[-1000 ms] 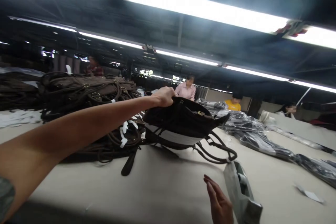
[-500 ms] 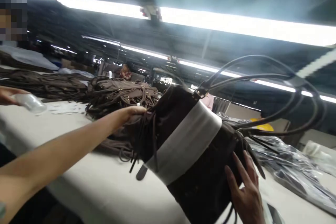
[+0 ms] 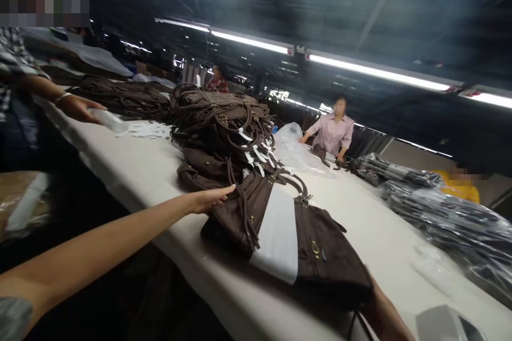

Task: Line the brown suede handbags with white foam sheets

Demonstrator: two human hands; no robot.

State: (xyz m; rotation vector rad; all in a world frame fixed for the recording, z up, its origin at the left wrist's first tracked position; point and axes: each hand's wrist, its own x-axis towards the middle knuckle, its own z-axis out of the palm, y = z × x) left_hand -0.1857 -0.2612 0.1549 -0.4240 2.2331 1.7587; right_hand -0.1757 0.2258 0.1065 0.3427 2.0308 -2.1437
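Observation:
A dark brown handbag (image 3: 336, 245) with a white band (image 3: 278, 229) around its middle lies at the table's near edge. My left hand (image 3: 214, 198) grips the bag's left end, near its hanging straps. At the bag's right end is my right hand (image 3: 380, 298), its fingers hidden behind the bag. The two handles stand up from the far side of the bag. Just beyond my left hand, another brown bag (image 3: 204, 165) lies against a tall pile of brown bags (image 3: 224, 112) with white tags.
A co-worker's hand (image 3: 82, 108) holds a clear plastic item (image 3: 110, 120) at the left. Across the cloth-covered table (image 3: 364, 218) stands a person in pink (image 3: 332, 130). Plastic-wrapped bags (image 3: 460, 218) lie at right, near a person in yellow. A grey-white device (image 3: 444, 325) sits at lower right.
The handbag has come down onto the table and its handles have dropped. My right hand has gone behind its right end. The view has tilted down, and the co-worker's arm shows more.

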